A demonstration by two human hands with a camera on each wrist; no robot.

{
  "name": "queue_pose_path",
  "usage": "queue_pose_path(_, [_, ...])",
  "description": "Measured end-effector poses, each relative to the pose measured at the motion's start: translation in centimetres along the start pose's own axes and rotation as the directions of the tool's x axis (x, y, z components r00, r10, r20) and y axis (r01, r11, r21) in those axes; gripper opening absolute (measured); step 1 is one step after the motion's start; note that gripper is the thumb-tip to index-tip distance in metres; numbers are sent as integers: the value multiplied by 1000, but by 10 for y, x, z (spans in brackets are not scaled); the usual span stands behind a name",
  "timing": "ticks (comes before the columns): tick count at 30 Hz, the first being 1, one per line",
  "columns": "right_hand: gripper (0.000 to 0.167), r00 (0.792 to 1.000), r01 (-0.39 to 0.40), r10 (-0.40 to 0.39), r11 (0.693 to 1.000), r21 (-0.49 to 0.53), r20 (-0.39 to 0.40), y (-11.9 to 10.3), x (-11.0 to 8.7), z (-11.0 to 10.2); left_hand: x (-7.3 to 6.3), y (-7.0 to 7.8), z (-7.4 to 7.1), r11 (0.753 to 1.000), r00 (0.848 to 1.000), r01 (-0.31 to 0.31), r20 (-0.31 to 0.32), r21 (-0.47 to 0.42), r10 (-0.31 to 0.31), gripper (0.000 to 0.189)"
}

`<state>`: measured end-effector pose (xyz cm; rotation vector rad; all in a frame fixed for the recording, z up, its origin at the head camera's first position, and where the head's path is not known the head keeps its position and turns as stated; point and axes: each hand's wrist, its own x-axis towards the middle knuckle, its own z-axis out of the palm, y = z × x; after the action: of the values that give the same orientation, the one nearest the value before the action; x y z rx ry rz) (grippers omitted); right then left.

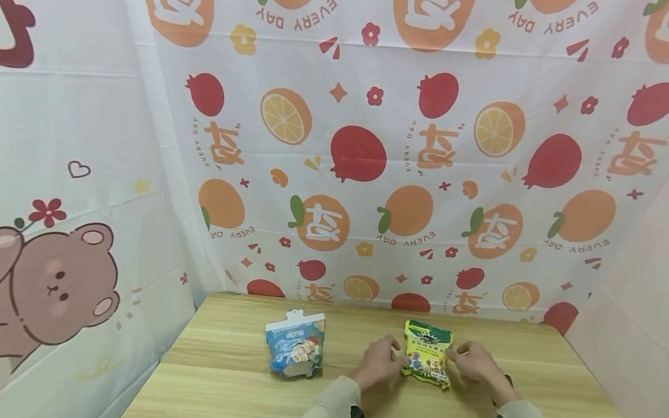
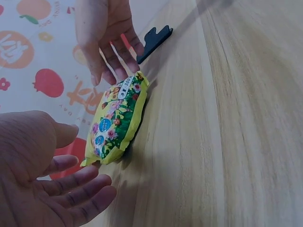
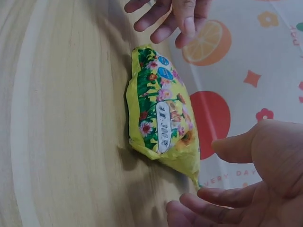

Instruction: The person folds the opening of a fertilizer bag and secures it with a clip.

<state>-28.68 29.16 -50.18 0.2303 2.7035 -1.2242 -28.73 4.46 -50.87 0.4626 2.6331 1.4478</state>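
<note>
A yellow and green packet (image 1: 428, 355) printed with flowers lies on the wooden table, between the two hands. On its left side the left hand (image 1: 380, 363) has its fingers spread loosely, with the fingertips close to the packet's edge. The right hand (image 1: 474, 361) is at the opposite side, thumb apart from the fingers, fingertips right by the packet's corner. In the left wrist view the packet (image 2: 118, 118) sits in the space between both palms. Its flowered end with a white label faces the right wrist camera (image 3: 163, 111).
A blue bag (image 1: 296, 347) with a white clip (image 1: 295, 320) along its top lies on the left part of the table (image 1: 215, 368). Beyond the right hand, a black clip (image 2: 155, 41) lies on the tabletop. Fruit-printed cloth (image 1: 356, 223) hangs behind the table's back edge.
</note>
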Motion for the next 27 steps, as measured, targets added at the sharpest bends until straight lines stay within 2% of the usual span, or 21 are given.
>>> queue_pose_path(4, [47, 1000, -6, 6, 1000, 10, -9, 1, 2, 2, 2, 2, 4, 1000, 1000, 22, 15, -6, -22, 31])
queue_pose_path(9, [32, 1000, -13, 13, 999, 46, 0, -1, 6, 5, 4, 0, 10, 999, 999, 38, 15, -15, -37, 29])
queue_pose_path(17, [49, 999, -31, 32, 998, 49, -18, -2, 18, 9, 10, -4, 15, 998, 998, 60, 7, -16, -60, 27])
queue_pose_path(23, [39, 998, -55, 56, 997, 57, -27, 2, 26, 10, 16, -6, 20, 997, 997, 82, 16, -9, -82, 32])
queue_pose_path(27, [39, 996, -80, 82, 993, 82, -25, 4, 32, 11, 20, -6, 23, 996, 996, 84, 15, 4, -84, 40])
